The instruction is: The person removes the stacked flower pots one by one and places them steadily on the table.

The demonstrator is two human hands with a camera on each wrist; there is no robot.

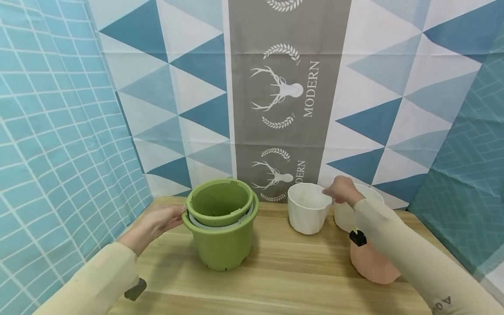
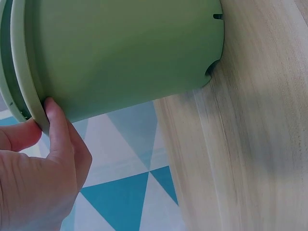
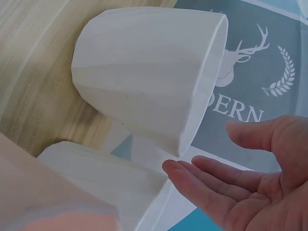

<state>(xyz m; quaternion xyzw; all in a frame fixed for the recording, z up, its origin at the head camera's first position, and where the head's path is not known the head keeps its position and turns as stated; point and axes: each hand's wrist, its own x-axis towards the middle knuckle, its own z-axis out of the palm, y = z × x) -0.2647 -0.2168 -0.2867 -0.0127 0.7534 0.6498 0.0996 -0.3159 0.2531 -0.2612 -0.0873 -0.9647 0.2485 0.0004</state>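
On the left stands a stack of pots: a large green pot point(image 1: 224, 249) with a grey rim point(image 1: 202, 225) and a smaller green pot point(image 1: 220, 197) nested inside. My left hand point(image 1: 163, 221) pinches the outer pot's rim between thumb and fingers, as the left wrist view also shows. A white faceted pot point(image 1: 307, 221) stands upright near the back wall. Beside its rim is my right hand point(image 1: 341, 190). In the right wrist view, that hand's thumb and fingers are spread apart, with the fingertips close to the white pot point(image 3: 144, 72) and nothing held.
A second white pot point(image 1: 343, 216) stands to the right, partly hidden by my right arm. In front of it is a pink pot point(image 1: 372, 264), also partly covered. The wooden tabletop point(image 1: 283, 280) meets a patterned cloth backdrop point(image 1: 201, 118) behind and blue-tiled cloth point(image 1: 59, 131) on the left.
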